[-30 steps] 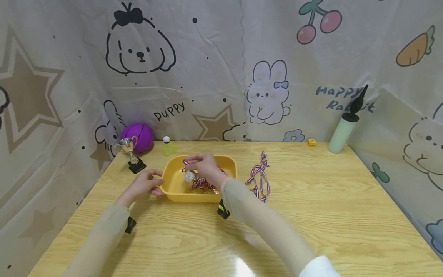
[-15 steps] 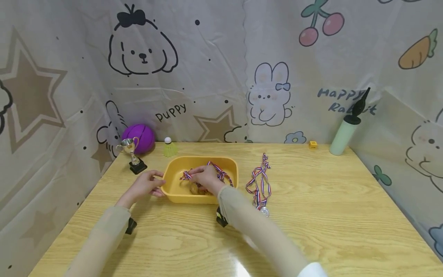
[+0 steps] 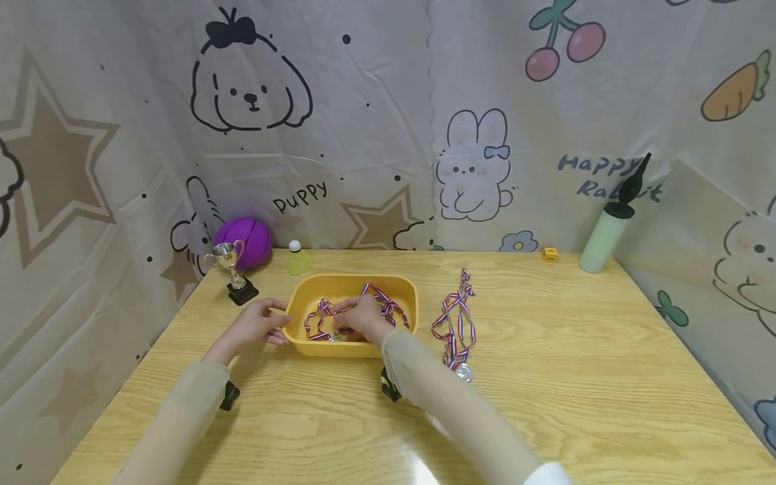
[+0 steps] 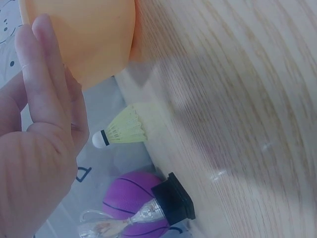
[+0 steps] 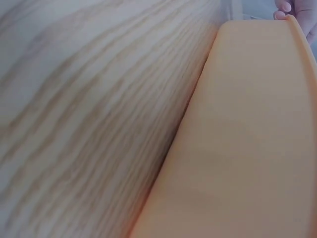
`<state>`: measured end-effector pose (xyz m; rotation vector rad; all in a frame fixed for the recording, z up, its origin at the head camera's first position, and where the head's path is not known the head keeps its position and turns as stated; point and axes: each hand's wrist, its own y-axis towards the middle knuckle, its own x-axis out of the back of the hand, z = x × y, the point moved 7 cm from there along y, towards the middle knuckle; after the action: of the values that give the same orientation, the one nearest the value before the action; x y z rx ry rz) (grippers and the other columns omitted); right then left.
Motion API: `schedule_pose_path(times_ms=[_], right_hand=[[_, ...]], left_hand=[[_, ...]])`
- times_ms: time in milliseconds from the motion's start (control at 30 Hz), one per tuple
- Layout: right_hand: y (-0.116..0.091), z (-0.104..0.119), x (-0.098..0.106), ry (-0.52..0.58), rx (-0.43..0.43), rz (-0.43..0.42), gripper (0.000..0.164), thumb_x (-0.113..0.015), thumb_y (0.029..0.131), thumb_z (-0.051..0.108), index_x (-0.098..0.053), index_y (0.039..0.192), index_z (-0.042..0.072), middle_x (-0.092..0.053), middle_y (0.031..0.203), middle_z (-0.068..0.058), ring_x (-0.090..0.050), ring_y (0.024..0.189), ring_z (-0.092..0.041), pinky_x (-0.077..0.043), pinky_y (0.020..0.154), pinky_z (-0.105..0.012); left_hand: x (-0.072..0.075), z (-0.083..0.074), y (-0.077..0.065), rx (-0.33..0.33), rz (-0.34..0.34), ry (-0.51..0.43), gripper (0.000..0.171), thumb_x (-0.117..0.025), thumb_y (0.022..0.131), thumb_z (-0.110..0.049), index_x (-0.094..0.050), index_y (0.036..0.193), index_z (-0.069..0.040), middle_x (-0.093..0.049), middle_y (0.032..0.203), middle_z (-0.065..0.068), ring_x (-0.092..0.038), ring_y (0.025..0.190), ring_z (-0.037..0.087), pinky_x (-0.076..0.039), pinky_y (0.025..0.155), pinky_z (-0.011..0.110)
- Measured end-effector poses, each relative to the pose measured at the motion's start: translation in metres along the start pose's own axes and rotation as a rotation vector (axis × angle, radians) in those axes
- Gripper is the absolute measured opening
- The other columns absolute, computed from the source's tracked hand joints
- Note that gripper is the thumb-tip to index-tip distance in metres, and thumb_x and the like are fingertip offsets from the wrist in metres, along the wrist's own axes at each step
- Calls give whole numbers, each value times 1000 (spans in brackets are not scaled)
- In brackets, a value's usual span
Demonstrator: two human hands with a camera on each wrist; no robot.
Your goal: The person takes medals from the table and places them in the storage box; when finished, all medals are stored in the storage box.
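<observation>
A yellow plastic basin (image 3: 306,345) sits on the table with several medals on red, white and blue ribbons in it. My left hand (image 3: 256,322) is at its left end; in the left wrist view the fingers (image 4: 43,74) lie straight along the outer wall. My right hand (image 3: 362,316) reaches into the basin, its fingers bent down onto a medal's ribbon (image 3: 324,304); the fingertips are partly hidden. That ribbon loops out to the left, its medal (image 3: 334,338) by the front wall. Right of the basin lies a separate ribbon bundle (image 3: 453,320) with a silver medal (image 3: 463,372).
Behind the left hand stand a trophy cup (image 3: 232,269), a purple ball (image 3: 251,241) and a yellow shuttlecock (image 3: 297,259). A small yellow cube (image 3: 550,254) and a green hand pump (image 3: 600,239) are at the back right. A patterned cloth hangs along the table's back edge.
My right hand has lowered a silver medal into the basin and shifted slightly; the ribbon now spreads in a loop at the left. The left hand stays at the basin's left end.
</observation>
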<state>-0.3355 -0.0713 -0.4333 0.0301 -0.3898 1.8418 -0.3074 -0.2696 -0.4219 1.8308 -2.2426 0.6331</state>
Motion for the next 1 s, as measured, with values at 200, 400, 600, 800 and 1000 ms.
schedule_pose_path(times_ms=[200, 400, 600, 800, 1000], right_hand=[[-3, 6, 4, 48, 18, 56, 30, -72, 80, 1, -70, 110, -1, -73, 89, -15, -71, 84, -30, -64, 68, -42], [-9, 19, 21, 84, 57, 108, 37, -70, 82, 3, -64, 119, -2, -72, 99, -15, -69, 94, -31, -63, 75, -43], [-18, 31, 62, 69, 83, 104, 38, -69, 84, 3, -62, 121, 1, -67, 111, -18, -66, 102, -32, -58, 89, -48], [-27, 24, 120, 25, 89, 80, 44, -67, 87, 5, -56, 129, -1, -60, 124, -20, -61, 111, -34, -58, 92, -43], [-36, -4, 173, -66, 57, 8, 44, -69, 87, 9, -55, 127, -4, -62, 114, -13, -63, 97, -19, -57, 93, -46]], left_hand=[[-1, -2, -1, -4, 7, -9, 43, -52, 96, -5, -36, 130, 17, -63, 90, 20, -67, 61, 10, -64, 65, 30], [0, -3, 0, -7, 2, -4, 44, -52, 96, -5, -36, 131, 17, -63, 91, 22, -67, 61, 10, -64, 67, 32], [-2, -3, 0, -7, 1, -3, 44, -53, 96, -5, -36, 131, 17, -63, 91, 22, -67, 61, 10, -64, 65, 31], [0, 1, 1, -4, -3, 4, 44, -54, 96, -5, -36, 131, 16, -62, 93, 23, -67, 61, 11, -63, 63, 28], [1, 4, 3, 1, 0, 14, 46, -54, 96, -8, -37, 132, 15, -62, 94, 22, -67, 64, 11, -63, 64, 27]])
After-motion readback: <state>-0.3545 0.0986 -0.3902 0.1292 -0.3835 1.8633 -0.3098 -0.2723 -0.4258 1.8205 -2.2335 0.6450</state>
